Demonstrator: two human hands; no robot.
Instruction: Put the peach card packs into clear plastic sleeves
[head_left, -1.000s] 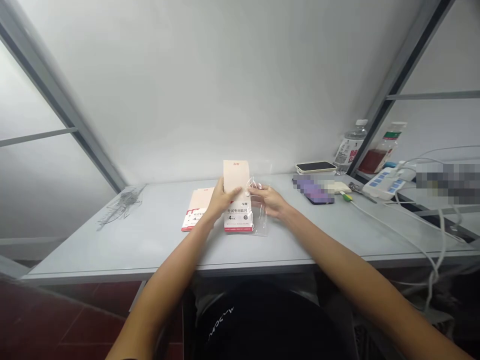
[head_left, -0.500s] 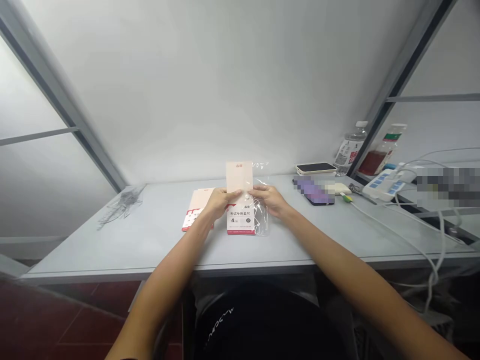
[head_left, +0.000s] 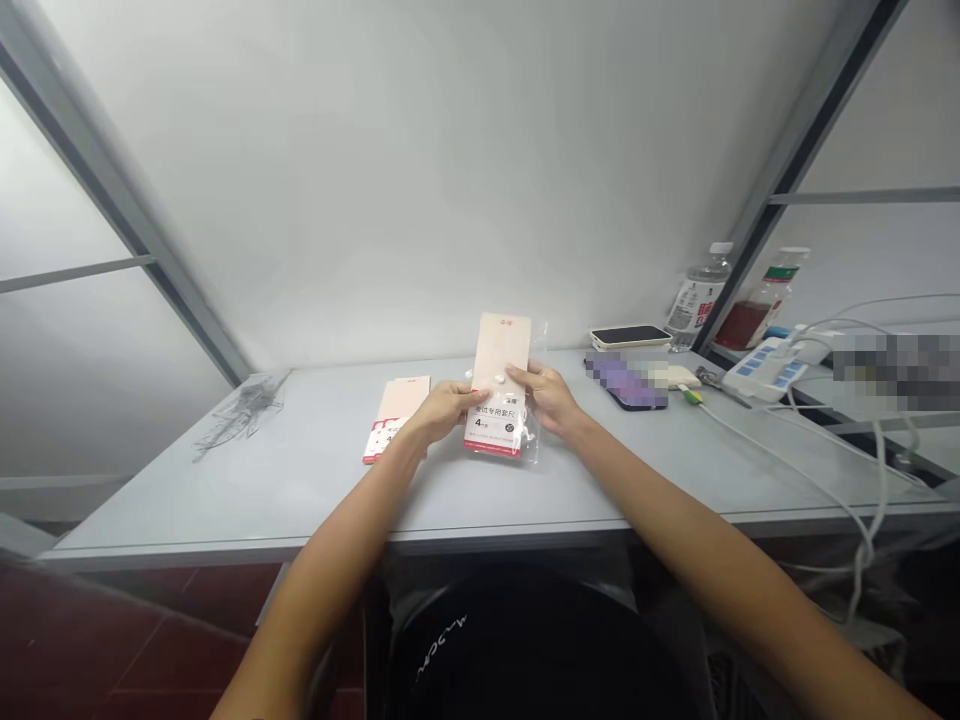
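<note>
Between my hands, above the grey desk, is a pale pink and white ruler-set packet [head_left: 495,430] with a red bottom band and a clear plastic sleeve [head_left: 534,440] along its right side. My left hand [head_left: 444,410] pinches its left edge, thumb in front. Closed on the right edge is my right hand [head_left: 553,396], its thumb on the pink upper part near a white button. The packet tilts slightly, top to the right. Just left of it, a few similar packets [head_left: 401,400] lie overlapping on the desk, partly covered by my left hand and forearm.
A crumpled dark, see-through bundle [head_left: 244,405] lies at the desk's left. To the right are a phone in a pale case [head_left: 630,337], a purple-screened phone [head_left: 626,382], a water bottle [head_left: 699,300], a bottle of red liquid [head_left: 761,305], and a power strip [head_left: 772,368] with trailing white cables.
The packet has shifted right and tilted, and its clear sleeve now sits closer around it. My left hand moved right with it; my right thumb reaches further over its front.
</note>
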